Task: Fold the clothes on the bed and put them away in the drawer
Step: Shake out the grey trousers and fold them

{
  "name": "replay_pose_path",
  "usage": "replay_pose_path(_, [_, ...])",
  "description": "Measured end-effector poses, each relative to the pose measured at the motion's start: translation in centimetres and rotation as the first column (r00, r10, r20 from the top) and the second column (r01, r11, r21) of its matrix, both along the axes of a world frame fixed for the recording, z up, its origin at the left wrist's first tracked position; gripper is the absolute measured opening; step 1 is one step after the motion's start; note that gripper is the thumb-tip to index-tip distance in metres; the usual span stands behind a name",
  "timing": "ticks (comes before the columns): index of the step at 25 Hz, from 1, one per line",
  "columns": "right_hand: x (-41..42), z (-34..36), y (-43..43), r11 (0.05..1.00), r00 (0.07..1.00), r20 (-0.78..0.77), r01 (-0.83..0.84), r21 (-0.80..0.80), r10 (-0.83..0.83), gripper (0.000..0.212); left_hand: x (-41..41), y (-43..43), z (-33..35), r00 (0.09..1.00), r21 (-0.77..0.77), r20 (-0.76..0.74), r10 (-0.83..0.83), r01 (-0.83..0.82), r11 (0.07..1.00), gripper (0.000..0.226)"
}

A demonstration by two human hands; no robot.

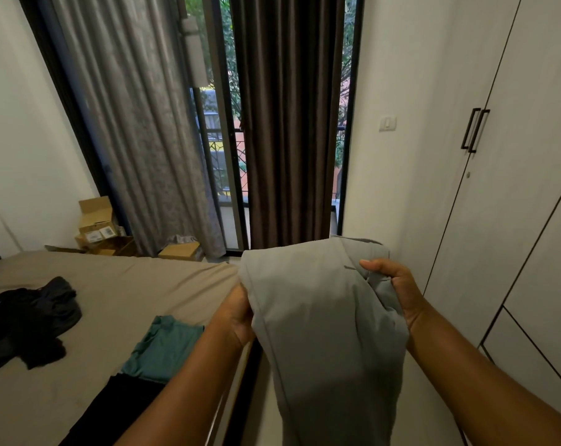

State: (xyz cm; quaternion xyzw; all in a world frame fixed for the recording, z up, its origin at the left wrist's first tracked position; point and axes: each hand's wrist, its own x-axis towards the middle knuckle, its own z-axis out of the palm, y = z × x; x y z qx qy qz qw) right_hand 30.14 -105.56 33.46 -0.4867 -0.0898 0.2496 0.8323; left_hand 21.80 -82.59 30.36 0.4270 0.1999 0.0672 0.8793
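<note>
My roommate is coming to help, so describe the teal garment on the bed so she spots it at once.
Start at the tan-sheeted bed and look near its right edge. The teal garment lies flat there, just beyond a black garment. It is the only coloured piece on the bed; the crumpled pile further left is black too.

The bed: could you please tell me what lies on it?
A heap of dark clothes, a teal garment and a black garment beside it. The left forearm and the held grey garment cover part of the bed's right edge.
</note>
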Motion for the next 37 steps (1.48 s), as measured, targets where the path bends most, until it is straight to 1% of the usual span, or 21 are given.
replay_pose_path(2, [0.5,-0.4,-0.8,0.999,1.0,-0.013,0.013,-0.05,-0.014,0.028,0.3,1.2,0.7,0.998,-0.038,0.06,-0.001,0.003,0.999,0.028])
replay_pose_path(4, [0.6,-0.5,-0.7,0.999,1.0,-0.005,-0.022,-0.049,0.021,0.028,0.4,2.5,0.3,0.997,-0.012,0.068,-0.036,0.037,0.999,0.03])
replay_pose_path(6, [0.4,-1.1,-0.5,0.996,1.0,0.003,-0.026,-0.08,0.026,0.026,-0.2,2.8,-0.4,0.994,0.072,0.032,-0.102,0.1,0.992,0.023])
replay_pose_path(8, [0.0,-1.1,-0.2,0.997,1.0,-0.009,-0.031,-0.075,0.03,0.024,-0.8,3.1,-0.5,0.988,0.227,-0.064,-0.14,0.151,0.962,0.018])
replay_pose_path(10, [0.1,-1.5,0.0,0.996,1.0,-0.027,-0.014,-0.085,0.011,0.022,-0.9,3.5,-0.2,0.985,0.337,-0.046,-0.165,0.17,0.926,0.02])
replay_pose_path(12, [0.3,-1.9,0.2,0.996,0.996,-0.089,-0.025,-0.087,0.017,0.028,-0.6,4.2,0.0,0.991,0.43,-0.02,-0.13,0.126,0.894,0.023])
replay_pose_path(14, [0.5,-2.3,0.5,0.996,0.988,-0.155,-0.03,-0.089,0.016,0.035,0.1,5.1,0.0,1.0,0.509,-0.019,-0.025,0.031,0.86,0.018])
replay_pose_path(16, [0.6,-2.6,0.8,0.996,0.98,-0.199,-0.029,-0.081,0.012,0.036,0.4,6.1,-0.3,0.998,0.467,-0.036,0.05,-0.027,0.884,0.02])
replay_pose_path(17, [0.6,-2.8,0.9,0.995,0.977,-0.213,-0.028,-0.092,0.008,0.037,0.5,6.4,-0.4,0.997,0.434,-0.059,0.048,-0.018,0.901,0.026])
replay_pose_path(18, [0.7,-3.0,1.1,0.992,0.975,-0.222,-0.035,-0.117,0.008,0.038,0.6,6.7,-0.5,0.997,0.447,-0.077,0.017,0.02,0.894,0.03])
replay_pose_path(19, [0.8,-3.1,1.4,0.986,0.971,-0.237,-0.034,-0.162,-0.006,0.039,0.6,6.9,-0.6,0.994,0.534,-0.102,-0.029,0.08,0.842,0.032])
replay_pose_path(21, [0.9,-3.1,1.9,0.975,0.959,-0.277,-0.009,-0.222,-0.054,0.045,0.8,6.9,-1.1,0.993,0.709,-0.122,-0.012,0.095,0.699,0.036])
replay_pose_path(22, [1.0,-3.1,2.0,0.978,0.955,-0.287,0.014,-0.208,-0.075,0.047,0.9,6.7,-1.1,0.995,0.714,-0.094,0.016,0.056,0.698,0.034])
replay_pose_path(23, [1.1,-2.9,2.0,0.985,0.957,-0.278,0.031,-0.169,-0.078,0.047,1.1,6.6,-1.2,0.997,0.672,-0.053,0.047,0.001,0.741,0.031])
replay_pose_path(25, [0.9,-2.4,1.8,0.993,0.978,-0.206,-0.01,-0.119,-0.015,0.035,1.1,6.7,-0.6,0.997,0.527,-0.01,0.08,-0.063,0.847,0.029])
replay_pose_path(26, [0.6,-2.1,1.9,0.985,0.989,-0.145,-0.053,-0.161,0.029,0.026,1.1,7.1,-0.4,0.998,0.48,-0.017,0.066,-0.05,0.876,0.031])
replay_pose_path(28, [-0.2,-1.5,2.7,0.949,0.994,-0.028,-0.111,-0.297,0.107,0.017,1.1,8.1,-0.5,0.999,0.476,-0.026,-0.021,0.03,0.879,0.041])
replay_pose_path(30, [-1.0,-1.6,3.9,0.92,0.989,0.057,-0.102,-0.377,0.134,0.018,1.0,8.9,-1.1,0.996,0.492,-0.042,-0.075,0.086,0.867,0.046])
replay_pose_path(33, [-1.8,-2.0,6.2,0.937,0.994,0.095,-0.02,-0.348,0.056,0.027,0.9,9.3,-2.4,0.999,0.466,-0.034,-0.029,0.042,0.884,0.033])
replay_pose_path(35, [-2.2,-2.2,7.3,0.957,0.998,0.061,0.046,-0.288,-0.029,0.028,1.0,9.5,-2.9,0.999,0.414,-0.028,0.016,-0.003,0.91,0.028])
replay_pose_path(37, [-2.8,-2.3,8.1,0.97,0.997,0.026,0.077,-0.231,-0.073,0.028,1.0,10.0,-3.3,0.998,0.415,-0.055,0.043,-0.017,0.91,0.027])
